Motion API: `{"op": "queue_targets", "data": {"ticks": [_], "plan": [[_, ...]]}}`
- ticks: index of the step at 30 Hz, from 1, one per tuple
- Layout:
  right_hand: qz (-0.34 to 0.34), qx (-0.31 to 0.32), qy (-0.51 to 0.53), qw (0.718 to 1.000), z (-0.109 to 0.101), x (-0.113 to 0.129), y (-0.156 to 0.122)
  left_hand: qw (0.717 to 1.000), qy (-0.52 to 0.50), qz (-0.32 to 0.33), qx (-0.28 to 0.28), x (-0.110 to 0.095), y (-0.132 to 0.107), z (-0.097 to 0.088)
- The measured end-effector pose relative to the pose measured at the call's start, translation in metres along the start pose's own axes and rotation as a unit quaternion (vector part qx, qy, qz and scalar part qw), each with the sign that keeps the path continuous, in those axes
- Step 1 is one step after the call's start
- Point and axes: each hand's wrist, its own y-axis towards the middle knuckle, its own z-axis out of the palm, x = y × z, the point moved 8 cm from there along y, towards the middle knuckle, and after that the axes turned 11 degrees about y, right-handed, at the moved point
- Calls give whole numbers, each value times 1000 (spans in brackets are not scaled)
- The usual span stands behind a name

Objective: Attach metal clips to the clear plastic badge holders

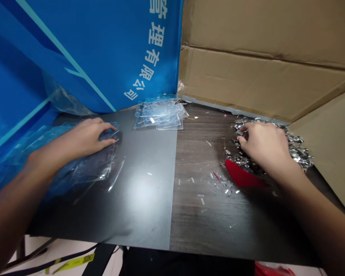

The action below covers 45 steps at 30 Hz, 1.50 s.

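My left hand rests over a spread heap of clear plastic sleeves at the left of the table. Its thumb and forefinger are apart at the edge of a sleeve. Across the table, my right hand reaches into a pile of shiny metal clips. A small clip shows between its thumb and forefinger; the other fingers are curled and partly hidden. Under the right wrist lies a red flat piece. A smaller stack of clear sleeves sits at the back middle.
Small clear plastic bits are scattered on the wood-patterned part of the table. A blue panel with white characters stands behind at left, and cardboard walls stand at back and right. A yellow tag lies below the front edge.
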Motion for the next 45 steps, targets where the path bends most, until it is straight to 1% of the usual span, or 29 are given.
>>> {"op": "queue_targets", "data": {"ticks": [2, 4, 6, 9, 12, 14, 16, 19, 22, 25, 27, 30, 32, 34, 35, 37, 39, 41, 45], "plan": [[0, -2, 3, 1000, 1, 0, 1, 999, 10, -42, -7, 3, 5, -6], [0, 0, 14, 1000, 1, -1, 2, 997, 2, -73, -2, 7, 10, -4], [-2, -9, 29, 1000, -1, -2, 3, 996, -29, -79, -1, 10, 15, -1], [6, -24, 59, 998, -5, -5, 4, 992, -65, -98, -36, 15, 19, -1], [37, -29, 94, 994, -8, -9, 4, 989, -76, -114, -49, 20, 20, 1], [52, -42, 114, 991, -11, -11, 2, 990, -76, -105, -54, 22, 20, 1], [55, -63, 137, 987, -15, -10, 1, 992, -55, -96, -64, 26, 20, 1], [47, -99, 174, 979, -23, -9, 0, 993, -14, -110, -49, 35, 16, 6], [40, -125, 191, 973, -28, -8, -1, 987, -37, -157, -23, 42, 9, 11], [37, -140, 194, 970, -30, -8, -2, 982, -59, -177, -24, 35, 6, 5], [38, -145, 194, 970, -31, -8, -2, 983, -60, -175, -18, 26, 6, 0], [51, -154, 185, 969, -34, -7, -3, 987, -48, -155, -10, 16, 8, -4], [64, -167, 172, 969, -38, -6, -5, 989, -20, -147, -27, 14, 5, -7], [72, -184, 157, 968, -42, -5, -7, 984, 8, -174, -42, 19, -1, -9], [73, -194, 150, 967, -45, -4, -8, 980, 15, -196, -39, 23, -5, -8], [72, -211, 139, 965, -49, -4, -9, 973, 8, -230, -12, 28, -12, -4], [77, -227, 131, 962, -53, -6, -10, 970, -3, -243, 16, 27, -16, -3], [78, -232, 133, 960, -56, -8, -10, 969, -6, -244, 25, 22, -18, -8], [63, -219, 141, 964, -57, -7, -10, 976, -25, -214, 20, 7, -20, -19]]}}
